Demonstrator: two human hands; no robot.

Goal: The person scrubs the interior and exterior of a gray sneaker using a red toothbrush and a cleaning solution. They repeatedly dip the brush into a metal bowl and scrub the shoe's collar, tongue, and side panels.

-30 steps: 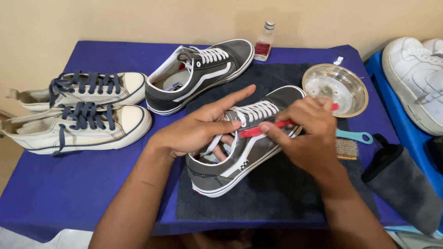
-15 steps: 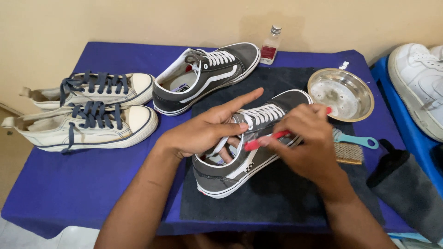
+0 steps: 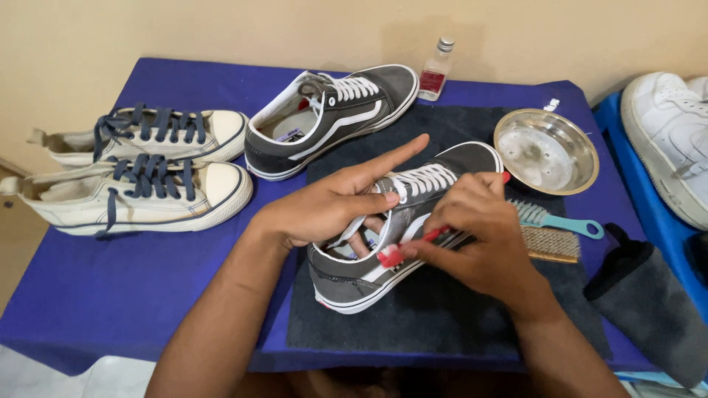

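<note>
Table cover (image 3: pixel 88 295): deep blue cloth, smooth, draped over the edges.
Work mat (image 3: pixel 442 317): dark grey towel, napped and soft, laid flat over the blue cloth under the shoe in hand.
White trainer (image 3: pixel 667 140): chunky leather-look upper with thick sole, at the far right on a blue surface.
Cream pair (image 3: pixel 147 177): 2 canvas high-tops with navy laces, side by side at the left, well apart from the hands.
Second grey shoe (image 3: pixel 332 118): matching suede-and-canvas low-top with white side stripe, at the back, just beside the mat.
Held shoe (image 3: pixel 369 273): grey low-top with white laces and white rubber sole, on the mat at centre, toe pointing away; probably light, upper soft and yielding, sole stiffer, so best steadied from inside the collar.
Folded cloth (image 3: pixel 649 309): grey microfibre, rolled, at the right edge.
Steel bowl (image 3: pixel 546 151): round, shiny, wet-looking inside.
Left hand (image 3: pixel 324 206): fingers tucked inside the shoe opening, forefinger stretched out straight over the laces.
Right hand (image 3: pixel 479 236): closed in a pinch around the brush handle.
Wire brush (image 3: pixel 549 243): wooden back with pale bristles, beside a teal-handled brush (image 3: pixel 568 222).
Red toothbrush (image 3: pixel 398 252): thin plastic, head pressed to the shoe's side panel.
Small bottle (image 3: pixel 435 70): clear, capped, against the wall.
</note>
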